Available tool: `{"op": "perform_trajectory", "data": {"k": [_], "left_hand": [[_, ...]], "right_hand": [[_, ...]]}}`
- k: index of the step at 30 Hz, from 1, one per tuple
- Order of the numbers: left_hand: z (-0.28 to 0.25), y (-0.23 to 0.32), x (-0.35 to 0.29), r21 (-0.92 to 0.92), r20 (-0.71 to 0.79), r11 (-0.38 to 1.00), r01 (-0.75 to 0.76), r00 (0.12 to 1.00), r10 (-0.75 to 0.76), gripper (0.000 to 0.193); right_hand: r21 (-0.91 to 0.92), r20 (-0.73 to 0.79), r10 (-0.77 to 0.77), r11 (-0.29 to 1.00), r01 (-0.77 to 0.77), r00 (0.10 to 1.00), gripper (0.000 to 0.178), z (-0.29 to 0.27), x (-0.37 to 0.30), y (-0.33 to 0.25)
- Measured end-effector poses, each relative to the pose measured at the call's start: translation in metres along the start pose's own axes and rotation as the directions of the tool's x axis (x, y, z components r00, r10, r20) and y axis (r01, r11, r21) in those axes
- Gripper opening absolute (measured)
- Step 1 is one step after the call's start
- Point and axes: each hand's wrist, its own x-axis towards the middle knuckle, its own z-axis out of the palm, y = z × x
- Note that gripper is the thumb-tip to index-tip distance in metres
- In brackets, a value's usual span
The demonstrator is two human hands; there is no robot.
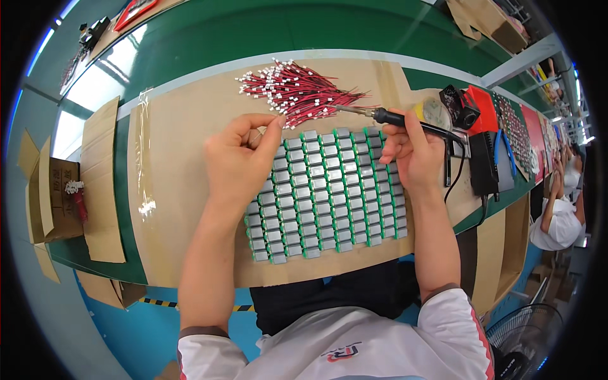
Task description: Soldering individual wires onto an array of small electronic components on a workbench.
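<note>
My right hand (415, 155) grips a soldering iron (389, 118) by its black handle, and the metal tip points left over the wires. Thumb and forefinger of my left hand (240, 158) are pinched together by the upper left corner of the boards; what they hold is too small to make out. Beneath and between my hands lie rows of small green circuit boards with grey blocks (326, 196), set out as one large panel. Just beyond them is a fanned pile of red and black wires (297, 95) with white connectors.
Brown cardboard (171, 190) covers the green bench (253, 31). Right of my hand stand a tape roll (436, 114), a black holder (459, 107), a red bin (482, 109) and a black box (483, 163) with a cable. A carton (60, 196) is at left. Other people sit far right.
</note>
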Motion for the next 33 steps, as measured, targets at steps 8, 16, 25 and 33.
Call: {"op": "perform_trajectory", "data": {"k": [8, 16, 25, 33], "left_hand": [[0.0069, -0.0027, -0.0021, 0.028, 0.025, 0.998, -0.063, 0.998, 0.062, 0.010], [0.0080, -0.0049, -0.0034, 0.053, 0.055, 0.995, -0.089, 0.995, 0.086, 0.011], [0.0081, -0.0090, -0.0011, 0.073, 0.057, 0.994, -0.085, 0.995, 0.081, 0.011], [0.0092, -0.0086, -0.0022, 0.073, 0.064, 0.994, -0.077, 0.995, 0.072, 0.011]], "right_hand": [[0.012, 0.021, 0.061, 0.998, -0.061, 0.998, 0.038, 0.0017, 0.0009, -0.0026], [-0.022, 0.013, 0.060, 0.998, -0.059, 0.998, 0.036, 0.0050, -0.0010, -0.0038], [-0.011, 0.021, 0.057, 0.998, -0.057, 0.998, 0.035, 0.0057, -0.0004, -0.0036], [-0.017, 0.028, 0.048, 0.999, -0.048, 0.998, 0.034, 0.0038, -0.0002, -0.0019]]}}
